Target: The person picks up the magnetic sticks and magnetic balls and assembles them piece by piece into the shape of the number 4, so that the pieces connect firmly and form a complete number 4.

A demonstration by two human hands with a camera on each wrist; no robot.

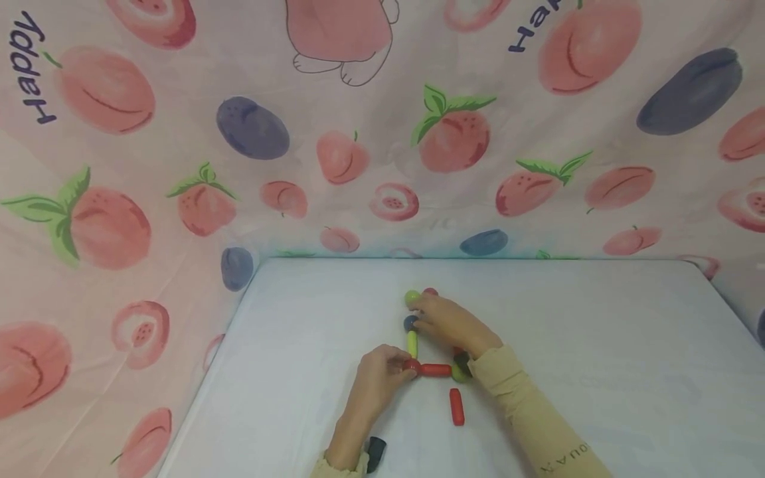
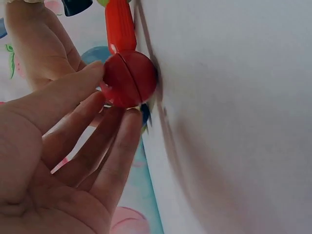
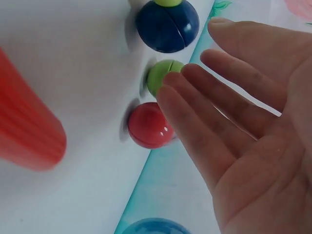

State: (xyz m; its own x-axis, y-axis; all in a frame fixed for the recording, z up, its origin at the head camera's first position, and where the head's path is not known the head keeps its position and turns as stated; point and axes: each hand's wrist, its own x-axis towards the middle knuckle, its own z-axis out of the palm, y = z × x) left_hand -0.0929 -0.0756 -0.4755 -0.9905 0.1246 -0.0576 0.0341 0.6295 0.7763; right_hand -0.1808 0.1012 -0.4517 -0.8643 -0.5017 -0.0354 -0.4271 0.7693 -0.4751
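Note:
My left hand (image 1: 379, 375) pinches a red ball (image 2: 129, 79) between thumb and fingertips at a corner of a toy figure on the table. From this ball a red rod (image 1: 436, 370) runs right to a yellow-green ball (image 1: 459, 373), partly behind the right wrist. A yellow-green rod (image 1: 412, 344) runs away from it to a dark blue ball (image 3: 168, 25). My right hand (image 1: 454, 325) is beside the blue ball, fingers nearly straight, palm bare in the right wrist view. Past its fingertips lie a green ball (image 3: 163, 77) and another red ball (image 3: 150, 125).
A loose red rod (image 1: 457, 406) lies nearer the front. Part of another red piece (image 1: 458, 350) shows beside the right sleeve (image 1: 514, 392). The white table (image 1: 627, 345) meets a fruit-print cloth (image 1: 358, 219) at its back and left edges.

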